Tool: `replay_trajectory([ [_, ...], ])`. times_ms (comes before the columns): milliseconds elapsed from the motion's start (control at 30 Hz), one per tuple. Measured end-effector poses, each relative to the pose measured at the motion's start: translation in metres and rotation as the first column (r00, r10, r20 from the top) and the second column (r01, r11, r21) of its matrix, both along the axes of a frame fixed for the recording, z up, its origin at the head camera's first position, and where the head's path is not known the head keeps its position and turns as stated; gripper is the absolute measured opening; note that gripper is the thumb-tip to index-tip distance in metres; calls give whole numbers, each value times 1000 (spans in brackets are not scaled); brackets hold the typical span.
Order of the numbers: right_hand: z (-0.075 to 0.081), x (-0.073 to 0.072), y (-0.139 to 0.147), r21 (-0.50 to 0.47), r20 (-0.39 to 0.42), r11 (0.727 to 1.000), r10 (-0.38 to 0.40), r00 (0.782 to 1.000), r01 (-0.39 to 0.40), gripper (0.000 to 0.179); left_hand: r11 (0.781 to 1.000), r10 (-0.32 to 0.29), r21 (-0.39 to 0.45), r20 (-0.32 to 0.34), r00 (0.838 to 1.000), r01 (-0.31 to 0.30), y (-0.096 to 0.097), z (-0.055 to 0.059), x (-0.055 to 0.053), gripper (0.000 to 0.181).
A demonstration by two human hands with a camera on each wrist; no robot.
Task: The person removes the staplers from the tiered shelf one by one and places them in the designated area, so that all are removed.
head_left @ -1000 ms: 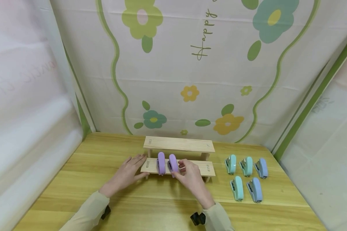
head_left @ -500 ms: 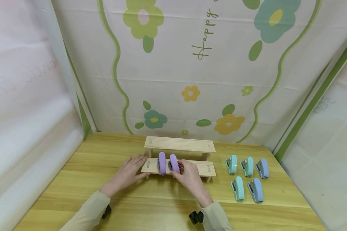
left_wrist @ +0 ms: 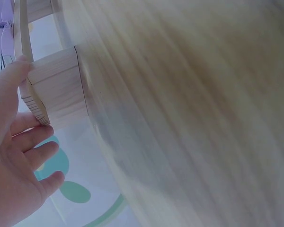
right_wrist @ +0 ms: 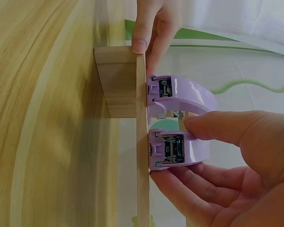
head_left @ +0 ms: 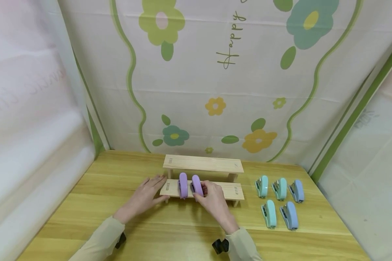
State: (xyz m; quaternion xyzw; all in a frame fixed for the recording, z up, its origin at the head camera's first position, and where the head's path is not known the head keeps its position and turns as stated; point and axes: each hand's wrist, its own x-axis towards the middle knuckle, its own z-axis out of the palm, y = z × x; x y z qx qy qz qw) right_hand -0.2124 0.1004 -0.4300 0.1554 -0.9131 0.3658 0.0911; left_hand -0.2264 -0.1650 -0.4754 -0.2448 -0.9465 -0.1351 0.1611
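Note:
Two purple staplers stand side by side on the lower step of a two-step wooden stand [head_left: 215, 186]. My right hand [head_left: 215, 201] pinches the right stapler [head_left: 197, 184] between thumb and fingers. In the right wrist view that stapler [right_wrist: 173, 150] touches the step's board, its front end showing. The left stapler [head_left: 183, 185] stands close beside it, untouched by the right hand. My left hand [head_left: 143, 197] holds the left end of the lower step. In the left wrist view, its thumb [left_wrist: 16, 71] lies on the front edge and its fingers reach round the board's end.
Right of the stand, several more staplers lie on the wooden table [head_left: 150, 235]: mint ones, such as a mint stapler [head_left: 269, 214], and blue ones, such as a blue stapler [head_left: 289, 215]. The stand's upper step [head_left: 202, 163] rises behind. A flowered curtain [head_left: 183, 79] hangs at the back.
The right hand's fingers have closed in on the right purple stapler. The left hand and the staplers have hardly moved.

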Motion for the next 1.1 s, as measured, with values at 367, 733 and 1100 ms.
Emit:
replay_trajectory([
  [367,1,1,3,-41,10,999,-34,999,34,28,1000,6,14,10,1000,-6,1,2,2,73],
  [733,2,3,11,-61,9,996,-64,998,64,26,1000,-1,13,14,1000,0,2,0,1,74],
  [1100,8,6,34,-62,-41,987,-149,988,146,24,1000,-3,19,-16,1000,3,1,-1,1,73],
])
